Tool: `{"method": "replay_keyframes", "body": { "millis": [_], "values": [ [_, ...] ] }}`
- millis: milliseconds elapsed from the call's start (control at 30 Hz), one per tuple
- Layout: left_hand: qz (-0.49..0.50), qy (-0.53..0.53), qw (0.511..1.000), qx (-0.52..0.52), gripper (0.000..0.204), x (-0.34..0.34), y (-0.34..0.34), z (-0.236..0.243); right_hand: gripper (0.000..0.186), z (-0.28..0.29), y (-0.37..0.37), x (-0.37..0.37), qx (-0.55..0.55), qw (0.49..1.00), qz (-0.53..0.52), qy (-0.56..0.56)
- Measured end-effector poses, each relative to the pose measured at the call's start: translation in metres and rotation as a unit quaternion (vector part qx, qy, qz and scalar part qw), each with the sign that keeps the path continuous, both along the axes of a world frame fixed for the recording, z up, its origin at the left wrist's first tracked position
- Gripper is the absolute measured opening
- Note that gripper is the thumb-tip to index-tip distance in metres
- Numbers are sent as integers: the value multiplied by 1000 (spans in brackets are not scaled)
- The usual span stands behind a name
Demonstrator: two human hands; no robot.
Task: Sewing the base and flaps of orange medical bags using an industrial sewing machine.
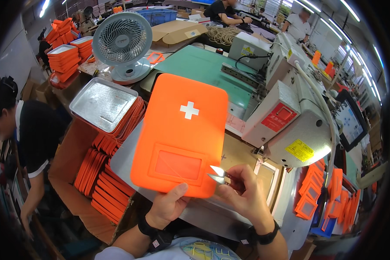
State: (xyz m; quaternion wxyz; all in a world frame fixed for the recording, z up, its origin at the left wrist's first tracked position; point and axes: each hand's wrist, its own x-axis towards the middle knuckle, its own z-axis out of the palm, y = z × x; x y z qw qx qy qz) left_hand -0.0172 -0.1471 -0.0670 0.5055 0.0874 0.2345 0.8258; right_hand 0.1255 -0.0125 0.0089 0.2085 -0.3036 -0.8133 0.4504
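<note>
My left hand (168, 208) grips the lower edge of an orange moulded case panel (182, 135), thumb on its front. The panel is tilted up before me, with a white cross (189, 110) in its upper part and a framed clear window (178, 164) low down. A thin line, perhaps a thread, slants across the window. My right hand (245, 197) is closed on small thread snips (218, 174). Their pointed blades are apart, beside the panel's lower right edge. The handles are mostly hidden by my fingers.
A cardboard box (69, 188) of stacked orange panels stands at left, below a silver-lined shell (103, 103). Behind is a grey fan (122, 43). A sewing machine (286, 125) takes up the right, near several orange window frames (310, 195). A person (37, 130) bends at far left.
</note>
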Motion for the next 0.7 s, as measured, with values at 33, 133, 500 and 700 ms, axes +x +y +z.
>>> {"method": "replay_keyframes", "body": {
  "millis": [33, 133, 500, 700],
  "values": [
    [5, 13, 1000, 2, 54, 1, 0, 0, 31, -6, 1, 0, -46, 999, -3, 7],
    [16, 43, 999, 22, 52, 5, -3, -3, 37, -24, 0, -4, -155, 987, -10, 47],
    [-54, 478, 863, -155, 48, 0, -72, -23, 58, -35, -22, -15, -426, 889, 72, 152],
    [-420, 608, 674, 25, 65, -22, -85, 16, 39, -23, 10, 7, -329, 940, 83, 32]
  ]
}}
